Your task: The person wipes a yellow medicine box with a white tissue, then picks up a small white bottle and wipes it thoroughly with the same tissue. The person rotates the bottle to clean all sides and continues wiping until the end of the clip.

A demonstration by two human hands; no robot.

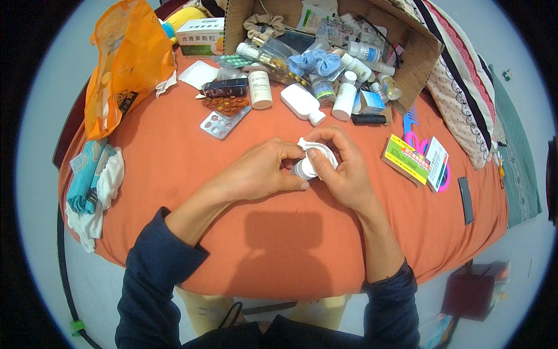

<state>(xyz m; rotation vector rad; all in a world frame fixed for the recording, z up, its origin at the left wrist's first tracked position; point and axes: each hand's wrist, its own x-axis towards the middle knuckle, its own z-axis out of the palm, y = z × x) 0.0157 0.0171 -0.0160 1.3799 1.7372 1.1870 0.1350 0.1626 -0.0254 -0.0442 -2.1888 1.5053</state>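
Note:
Between my hands, above the orange bedsheet (183,222), is a small white bottle (306,169) with a ridged grey-white end. My left hand (272,168) grips that ridged end between thumb and fingers. With thumb and fingers, my right hand (338,168) presses a crumpled white tissue or cloth (321,150) against the bottle's other end. The tissue and fingers hide part of the bottle. Just beyond my hands lie a white plastic bottle (301,101) on its side, a cream bottle (260,89) and an emptied-looking silver blister pack (223,122).
A tipped cardboard box (414,61) spills bottles and packets at the back. An orange bag (135,61) stands at left, above folded cloths (89,179). At right are medicine boxes (405,159), pink-handled scissors (444,181), a blue comb (410,118) and a dark phone (466,200).

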